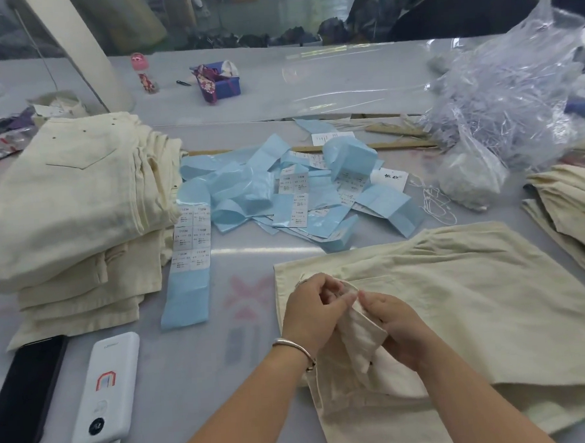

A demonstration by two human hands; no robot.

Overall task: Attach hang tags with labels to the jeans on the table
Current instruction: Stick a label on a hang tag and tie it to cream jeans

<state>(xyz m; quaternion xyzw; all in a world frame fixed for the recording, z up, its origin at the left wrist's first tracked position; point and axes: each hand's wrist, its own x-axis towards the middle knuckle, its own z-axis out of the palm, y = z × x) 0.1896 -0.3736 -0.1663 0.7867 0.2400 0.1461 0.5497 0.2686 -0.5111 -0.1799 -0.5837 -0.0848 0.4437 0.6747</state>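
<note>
this looks like a clothes factory, at a table where pants get their tags. a tall stack of folded cream jeans [74,200] sits far to the left of the hands. a messy pile of blue sticker strips [265,188] with printed labels lies just past the hands. a clear bag of tag strings [503,105] is up to the right. heaps of dark clothes [459,9] lie far beyond the table.
</note>
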